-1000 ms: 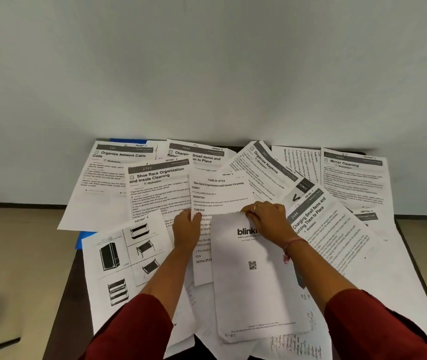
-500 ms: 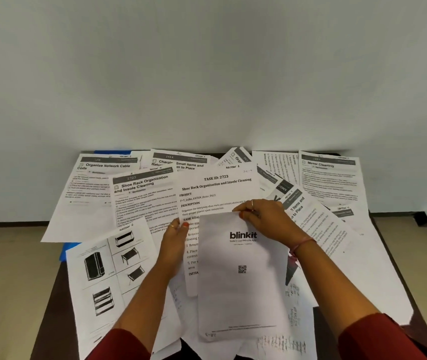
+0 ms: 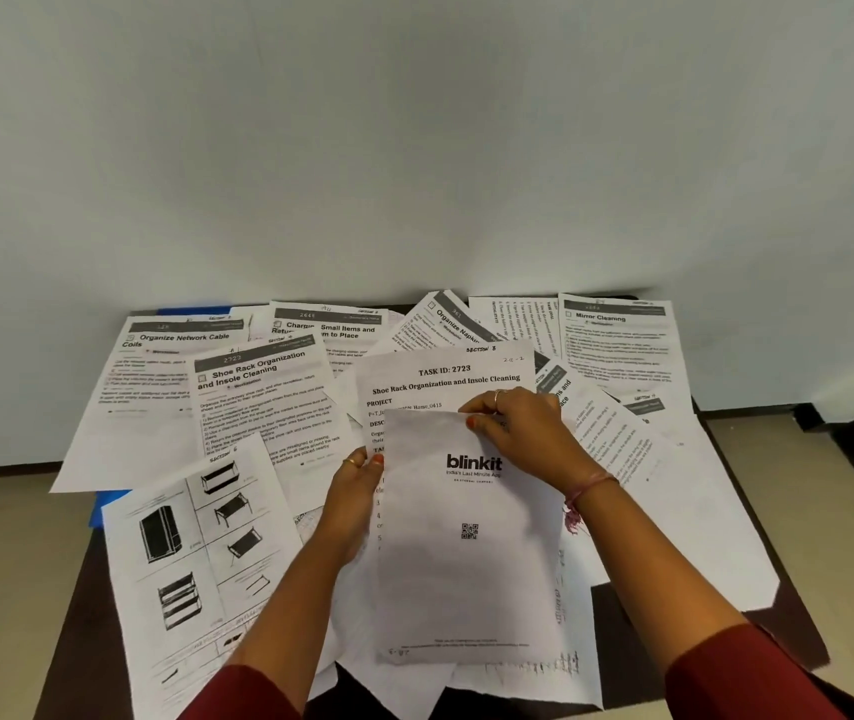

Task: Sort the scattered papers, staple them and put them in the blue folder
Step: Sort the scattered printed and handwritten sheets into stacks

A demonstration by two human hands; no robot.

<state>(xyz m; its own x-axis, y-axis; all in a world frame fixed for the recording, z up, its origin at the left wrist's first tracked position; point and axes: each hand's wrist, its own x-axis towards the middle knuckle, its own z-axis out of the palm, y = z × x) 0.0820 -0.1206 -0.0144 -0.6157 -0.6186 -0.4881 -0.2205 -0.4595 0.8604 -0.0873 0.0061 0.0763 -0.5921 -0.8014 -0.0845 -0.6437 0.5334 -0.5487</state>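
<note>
Many printed sheets lie scattered over a dark table (image 3: 716, 646). At the centre a white sheet printed "blinkit" (image 3: 466, 563) lies on top of a "TASK ID: 2723" sheet (image 3: 445, 379). My right hand (image 3: 523, 433) pinches the blinkit sheet's top edge. My left hand (image 3: 355, 491) holds the left edges of these two sheets. A blue folder (image 3: 110, 506) shows only as a corner at the table's left edge and a strip at the back left; papers cover the rest. No stapler is visible.
A sheet with shoe-rack pictures (image 3: 196, 553) lies at the front left. "Shoe Rack Organization" (image 3: 264, 397), "Organize Network Cable Coils" (image 3: 165, 376) and "Mirror Cleaning" (image 3: 617, 340) sheets lie behind. A white wall rises at the table's back edge. Beige floor (image 3: 4, 589) lies on both sides.
Both hands have drawn the blinkit sheet and the "TASK ID: 2723" sheet clear of the pile, so the latter's heading now shows in full.
</note>
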